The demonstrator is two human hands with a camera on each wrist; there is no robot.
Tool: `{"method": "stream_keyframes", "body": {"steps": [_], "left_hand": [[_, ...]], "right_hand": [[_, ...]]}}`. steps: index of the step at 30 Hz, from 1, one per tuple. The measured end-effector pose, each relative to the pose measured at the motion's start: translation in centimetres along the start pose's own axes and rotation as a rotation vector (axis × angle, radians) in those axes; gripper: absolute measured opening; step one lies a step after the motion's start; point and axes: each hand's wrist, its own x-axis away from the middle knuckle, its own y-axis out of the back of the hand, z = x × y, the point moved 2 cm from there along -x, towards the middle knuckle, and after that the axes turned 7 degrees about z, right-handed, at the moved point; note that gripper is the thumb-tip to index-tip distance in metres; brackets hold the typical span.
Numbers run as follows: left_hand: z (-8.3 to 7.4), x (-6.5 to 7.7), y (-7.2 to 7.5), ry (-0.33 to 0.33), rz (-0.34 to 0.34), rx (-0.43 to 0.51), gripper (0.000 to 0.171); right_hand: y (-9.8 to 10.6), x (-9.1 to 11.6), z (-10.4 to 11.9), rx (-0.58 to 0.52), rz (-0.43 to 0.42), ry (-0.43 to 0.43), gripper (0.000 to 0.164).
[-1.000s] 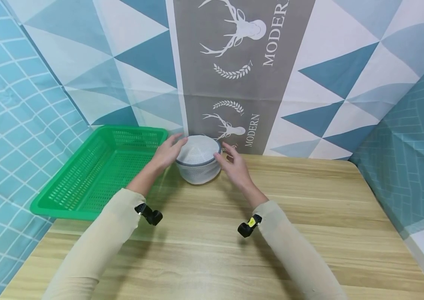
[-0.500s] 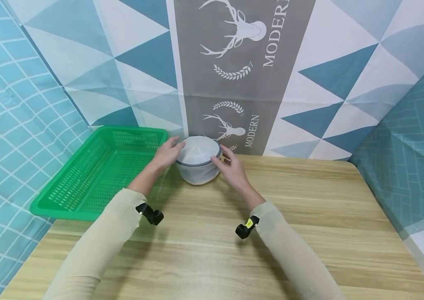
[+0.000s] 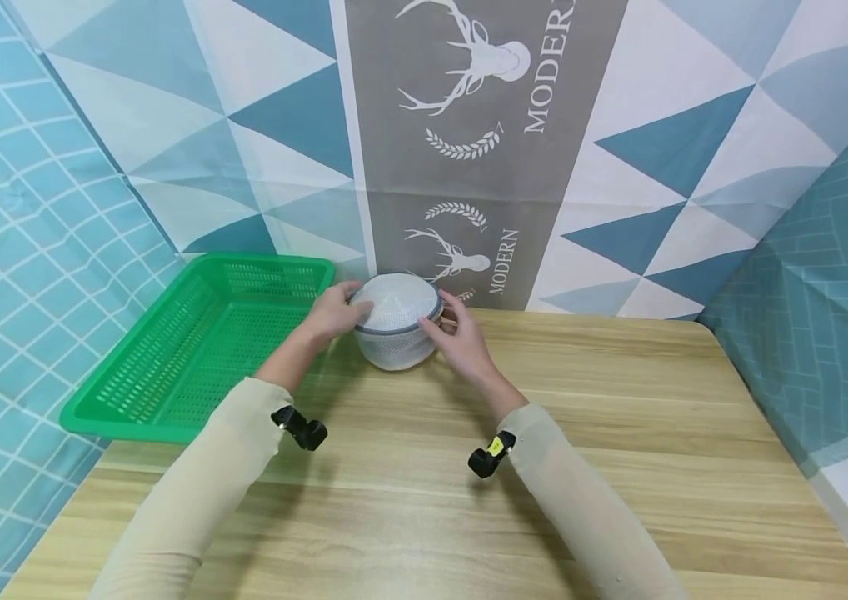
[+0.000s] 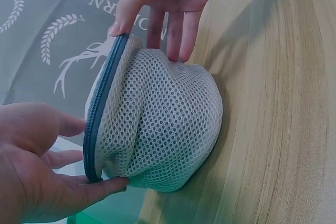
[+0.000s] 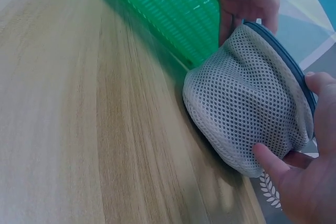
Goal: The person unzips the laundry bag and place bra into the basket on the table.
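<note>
A white mesh laundry bag (image 3: 394, 348) stands upright at the back of the wooden table. A grey-blue zipper (image 4: 97, 114) runs round the rim of its domed top. My left hand (image 3: 330, 317) holds its left side, thumb over the near side and fingers round behind the rim. On the opposite side my right hand (image 3: 465, 340) grips the bag, with its thumb at the zipper and several fingers against the mesh wall in the left wrist view. The mesh dents where the right fingers press.
A green plastic basket (image 3: 124, 432) stands left of the bag, close to the left hand. Behind the bag rises a patterned wall covering (image 3: 461, 175) with deer and triangles. The wooden tabletop (image 3: 424, 500) extends in front and to the right.
Both hands have closed in on the bag from either side, the left thumb shifting onto it and the right hand moving slightly left. The bag stays nearly in place.
</note>
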Motion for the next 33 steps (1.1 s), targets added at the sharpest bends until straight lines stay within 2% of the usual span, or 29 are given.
{"method": "stream_keyframes", "body": {"steps": [15,33], "left_hand": [[-0.1,-0.05,-0.17,0.058,0.014,-0.069,0.061],[-0.39,0.39,-0.1,0.06,0.052,-0.048,0.061]], "right_hand": [[-0.09,-0.14,-0.09,0.03,-0.043,0.013,0.076],[-0.12,0.5,0.23,0.04,-0.06,-0.011,0.075]]}}
